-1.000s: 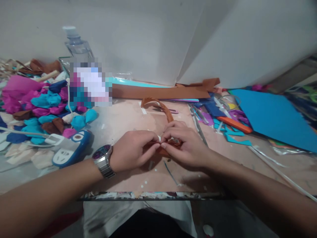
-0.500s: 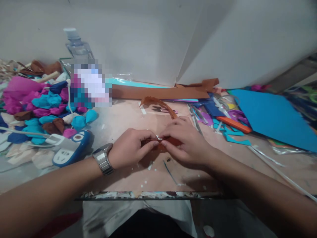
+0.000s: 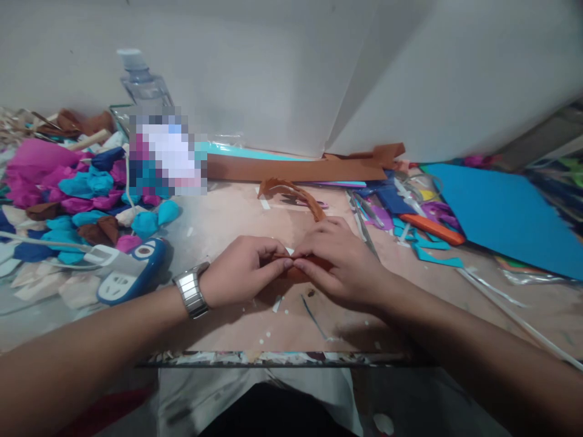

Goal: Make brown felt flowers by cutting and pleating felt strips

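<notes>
Both hands meet over the middle of the wooden board, pinching a strip of brown crepe paper (image 3: 315, 209) between thumbs and fingers. My left hand (image 3: 243, 267), with a metal watch (image 3: 191, 292) on its wrist, is closed on the strip's near part. My right hand (image 3: 341, 261) is closed on it just beside, the thumb tips almost touching. Beyond the right hand, the strip's loose tail curves away to the left over the board. A bit of white shows between the fingertips. Most of the gripped part is hidden by the fingers.
Crumpled coloured paper pieces (image 3: 86, 182) heap at the left, near a blue-and-white power socket (image 3: 132, 270) and a clear bottle (image 3: 148, 85). Flat brown paper (image 3: 291, 170) lies along the wall. An orange cutter (image 3: 432, 229) and a blue sheet (image 3: 505, 218) lie at the right.
Both hands stay at nearly the same spot, still pinching the brown strip. My left wrist has turned slightly, and the watch band faces the camera more.
</notes>
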`<state>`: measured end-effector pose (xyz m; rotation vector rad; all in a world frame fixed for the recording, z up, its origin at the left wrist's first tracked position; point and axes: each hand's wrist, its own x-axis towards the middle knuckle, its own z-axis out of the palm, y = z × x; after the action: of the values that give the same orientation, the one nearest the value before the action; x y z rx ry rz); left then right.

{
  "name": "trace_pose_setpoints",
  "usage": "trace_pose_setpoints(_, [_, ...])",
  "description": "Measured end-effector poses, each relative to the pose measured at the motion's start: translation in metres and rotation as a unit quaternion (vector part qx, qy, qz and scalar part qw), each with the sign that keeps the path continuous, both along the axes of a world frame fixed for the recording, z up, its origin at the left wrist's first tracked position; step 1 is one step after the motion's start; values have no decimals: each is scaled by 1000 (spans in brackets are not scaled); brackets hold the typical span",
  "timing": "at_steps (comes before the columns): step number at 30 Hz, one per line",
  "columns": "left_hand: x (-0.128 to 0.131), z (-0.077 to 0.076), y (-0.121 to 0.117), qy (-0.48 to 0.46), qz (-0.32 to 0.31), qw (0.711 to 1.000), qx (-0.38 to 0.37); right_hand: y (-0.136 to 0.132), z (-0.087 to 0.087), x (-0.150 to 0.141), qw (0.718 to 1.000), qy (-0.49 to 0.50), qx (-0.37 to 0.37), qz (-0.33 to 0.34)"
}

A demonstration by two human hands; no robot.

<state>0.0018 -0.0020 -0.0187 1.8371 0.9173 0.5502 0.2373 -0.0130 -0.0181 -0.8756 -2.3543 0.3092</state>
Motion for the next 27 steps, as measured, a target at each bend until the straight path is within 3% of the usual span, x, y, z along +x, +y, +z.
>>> trace_pose_setpoints(13, [2, 1, -3, -47, 9, 988, -144, 0, -3, 0, 998, 30, 46, 14])
trace_pose_setpoints(20, [2, 4, -2, -32, -4, 992, -121, 1, -4, 1, 996, 14, 82, 21])
trace_pose_setpoints(27, [0, 8, -5, 5, -39, 999, 11, -1, -2, 0, 999, 25, 44, 13])
